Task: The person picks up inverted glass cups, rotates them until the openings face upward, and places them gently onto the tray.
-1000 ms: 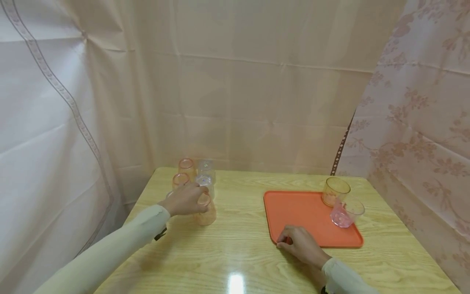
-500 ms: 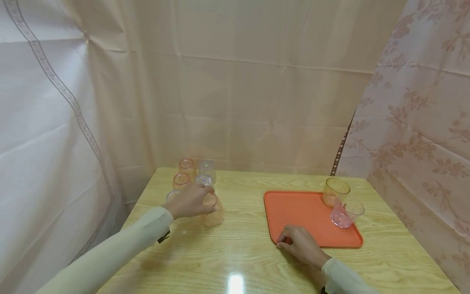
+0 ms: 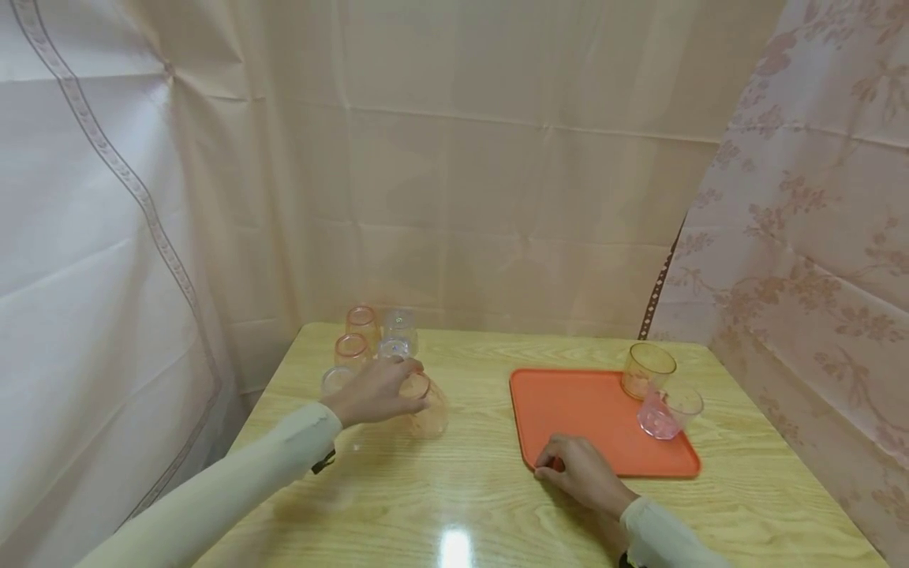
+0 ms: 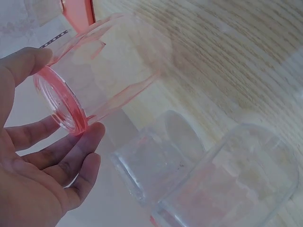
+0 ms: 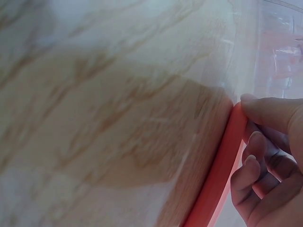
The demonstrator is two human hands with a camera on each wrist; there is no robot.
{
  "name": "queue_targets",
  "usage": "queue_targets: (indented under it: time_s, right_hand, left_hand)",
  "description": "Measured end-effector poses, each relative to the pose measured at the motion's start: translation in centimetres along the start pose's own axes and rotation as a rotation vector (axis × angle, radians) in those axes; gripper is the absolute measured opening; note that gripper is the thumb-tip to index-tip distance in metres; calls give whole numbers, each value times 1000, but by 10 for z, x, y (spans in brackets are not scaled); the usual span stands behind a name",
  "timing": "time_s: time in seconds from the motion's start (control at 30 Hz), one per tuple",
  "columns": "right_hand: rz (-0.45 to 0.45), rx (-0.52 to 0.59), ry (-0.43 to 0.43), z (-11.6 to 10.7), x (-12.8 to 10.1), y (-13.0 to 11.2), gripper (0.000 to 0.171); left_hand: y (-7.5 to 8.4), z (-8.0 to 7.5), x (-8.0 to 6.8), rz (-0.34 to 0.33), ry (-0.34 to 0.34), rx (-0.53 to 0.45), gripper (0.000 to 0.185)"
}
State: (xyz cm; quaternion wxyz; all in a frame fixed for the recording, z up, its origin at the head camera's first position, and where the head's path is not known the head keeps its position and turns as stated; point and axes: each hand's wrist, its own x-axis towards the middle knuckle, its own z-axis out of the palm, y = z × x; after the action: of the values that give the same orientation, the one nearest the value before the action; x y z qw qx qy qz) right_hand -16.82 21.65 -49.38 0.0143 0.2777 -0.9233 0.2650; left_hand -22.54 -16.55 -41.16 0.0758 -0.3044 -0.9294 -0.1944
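My left hand (image 3: 376, 392) grips a clear pink-tinted cup (image 4: 111, 71) by its thick pink base, thumb on one side and fingertips on the other. The cup is upside down and looks slightly tilted in the head view; whether its rim touches the table I cannot tell. Behind the hand, other overturned cups stand in a group: pinkish-orange ones such as this cup (image 3: 352, 347) and colourless ones such as this cup (image 3: 399, 325). My right hand (image 3: 585, 473) holds the near left corner of an orange-red tray (image 3: 568, 406), its thumb on the rim (image 5: 222, 165).
On the tray's right side, an amber cup (image 3: 649, 371) stands upright. Beside it a pink-bottomed clear cup (image 3: 663, 418) leans near the tray's right edge. The wood-grain table (image 3: 398, 505) meets a beige cloth (image 3: 497, 197) at the back.
The left hand has moved a short way right with the pink-tinted cup, away from the group of cups. The right hand and tray have stayed in place.
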Motion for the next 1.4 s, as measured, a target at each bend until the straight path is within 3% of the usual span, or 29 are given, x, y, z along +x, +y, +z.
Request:
queue_targets:
  time_s: [0.47, 0.73, 0.9, 1.4]
  right_hand:
    - [8, -4, -16, 2, 0, 2, 8]
    - [6, -14, -2, 3, 1, 1, 8]
    - [7, -30, 17, 5, 0, 1, 8]
    - [14, -13, 8, 1, 1, 1, 7]
  left_hand:
    - [9, 12, 6, -7, 17, -88, 51]
    - [14, 21, 10, -44, -10, -196, 55]
    - [17, 28, 11, -32, -8, -214, 56]
    - [31, 35, 16, -87, -38, -299, 57]
